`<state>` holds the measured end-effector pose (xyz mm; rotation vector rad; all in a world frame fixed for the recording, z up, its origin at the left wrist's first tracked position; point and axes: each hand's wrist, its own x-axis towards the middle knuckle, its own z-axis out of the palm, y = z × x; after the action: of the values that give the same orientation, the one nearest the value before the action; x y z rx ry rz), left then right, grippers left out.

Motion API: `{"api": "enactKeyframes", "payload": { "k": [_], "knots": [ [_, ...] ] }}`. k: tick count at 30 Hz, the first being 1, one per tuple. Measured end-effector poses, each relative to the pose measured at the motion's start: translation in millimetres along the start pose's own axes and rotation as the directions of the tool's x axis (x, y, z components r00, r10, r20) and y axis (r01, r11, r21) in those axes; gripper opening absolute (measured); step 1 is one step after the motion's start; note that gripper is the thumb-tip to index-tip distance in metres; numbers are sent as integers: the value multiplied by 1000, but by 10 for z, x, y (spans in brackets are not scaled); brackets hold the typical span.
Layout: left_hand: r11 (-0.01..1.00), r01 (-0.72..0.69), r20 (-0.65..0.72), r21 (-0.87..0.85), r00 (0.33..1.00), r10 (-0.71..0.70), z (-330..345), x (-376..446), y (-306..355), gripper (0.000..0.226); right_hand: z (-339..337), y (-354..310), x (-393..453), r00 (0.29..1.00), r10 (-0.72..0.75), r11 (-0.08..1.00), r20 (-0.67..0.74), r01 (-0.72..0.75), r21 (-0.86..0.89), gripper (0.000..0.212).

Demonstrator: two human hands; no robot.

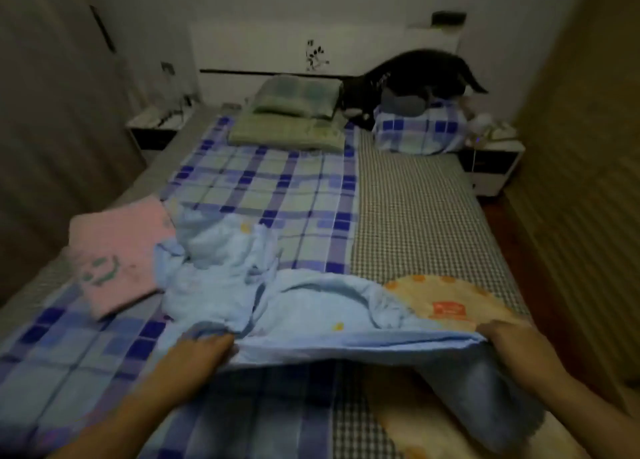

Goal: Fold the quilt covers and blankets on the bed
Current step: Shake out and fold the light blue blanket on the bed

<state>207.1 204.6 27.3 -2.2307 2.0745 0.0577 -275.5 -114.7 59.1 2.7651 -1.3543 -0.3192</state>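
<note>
1. My left hand (199, 349) grips the near edge of the light blue quilt cover (294, 306), fingers curled over the hem.
2. My right hand (509, 346) holds the same edge further right, fingers curled round it where the blue meets the cover's orange patterned side (446, 302).
3. The edge is lifted between my hands; the part beyond my left hand is a rumpled heap, so this cover is not folded yet, I'd say only being straightened.
4. Past my left hand, further left, a pink blanket (117, 254) lies folded flat on the bed (415, 216). Looks done.
5. Far ahead of my right hand, a blue plaid folded bundle (419, 133) sits at the head end with dark things on top. Probably done.
6. Green pillows (294, 119) stacked far ahead, between my hands' lines.
7. Plaid sheet (270, 181) spread flat under everything; can't tell if it counts as left to fold.
8. Rough call: about midway, current cover plus maybe the sheet remain.
</note>
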Motion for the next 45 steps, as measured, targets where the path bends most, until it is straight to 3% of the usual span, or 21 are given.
{"api": "enactKeyframes", "payload": {
  "k": [1, 4, 5, 7, 9, 11, 13, 17, 19, 21, 22, 24, 26, 27, 28, 30, 33, 38, 40, 42, 45],
  "knots": [
    [935, 191, 296, -299, 950, -99, -77, -68, 34, 21, 142, 35, -158, 998, 12, 1000, -59, -12, 14, 28],
    [855, 327, 369, -403, 913, -176, 389, -475, 329, 13, 527, 116, -544, 976, -109, 993, 186, 115, -17, 20],
    [819, 409, 517, -403, 840, -165, 696, -613, 235, 16, 555, 112, -540, 909, -205, 977, 363, 213, 19, 18],
    [886, 276, 260, -373, 947, -186, 1033, -530, -156, 40, 458, 7, -436, 771, -255, 955, 584, 296, 26, 23],
    [950, 233, 114, -207, 970, -213, 801, -361, -247, 50, 212, -58, -132, 774, -235, 971, 588, 220, 98, 26],
    [849, 427, 124, -310, 904, -410, 64, 150, -201, 28, -289, -86, 361, 933, -40, 994, 359, 1, 110, 14],
    [790, 504, -77, -349, 825, -560, -759, 787, -436, 18, -1097, -40, 826, 974, 223, 965, -29, -216, 147, 16],
    [760, 341, -555, -554, 529, -642, -2619, 1660, -970, 28, -2932, 151, 1189, 653, 388, 917, -650, -203, 343, 25],
    [810, 139, -731, -569, 366, -576, -3262, 1735, -1016, 34, -3570, 224, 1104, 435, 393, 920, -810, -169, 355, 24],
    [878, -29, -844, -478, 292, -450, -3419, 1636, -929, 35, -3765, 242, 986, 271, 376, 926, -886, -128, 354, 22],
    [915, -53, -873, -400, 326, -362, -3347, 1555, -889, 34, -3719, 233, 936, 238, 303, 953, -923, -93, 288, 22],
    [993, 8, -865, -114, 490, -103, -2921, 1498, -1004, 27, -3436, 229, 844, 317, 116, 993, -941, -66, 100, 27],
    [982, 189, -609, 10, 780, -144, -2491, 1465, -1168, 17, -3027, 283, 825, 626, 67, 993, -777, -114, -7, 29],
    [947, 318, -364, 35, 887, -284, -2311, 1450, -1187, 20, -2798, 293, 788, 820, 81, 980, -567, -168, -103, 21],
    [933, 338, -156, 125, 935, -318, -2137, 1432, -1149, 25, -2561, 290, 760, 899, -3, 964, -438, -114, -241, 11],
    [938, 261, -56, 227, 965, -254, -1814, 1436, -1090, 37, -1994, 344, 733, 945, 0, 985, -326, -56, -164, 32],
    [973, 230, -135, 11, 965, -227, -1262, 1213, -754, 39, -919, 472, 461, 983, -16, 998, -181, 4, -70, 34],
    [999, -12, 306, -49, 952, 26, 369, 288, -243, 21, 596, 569, -198, 911, -137, 989, 388, 151, -5, 28],
    [993, 14, 391, -117, 920, 34, 691, 13, -19, 13, 829, 392, -332, 882, -145, 988, 448, 156, 14, 26],
    [964, 75, 378, -255, 925, 28, 688, -23, 264, 18, 950, 222, -386, 924, -223, 970, 311, 240, -19, 19],
    [932, 115, 323, -344, 946, 3, 740, 1, 317, 23, 1074, 146, -335, 896, -144, 985, 419, 90, 146, 31]
  ]
}}
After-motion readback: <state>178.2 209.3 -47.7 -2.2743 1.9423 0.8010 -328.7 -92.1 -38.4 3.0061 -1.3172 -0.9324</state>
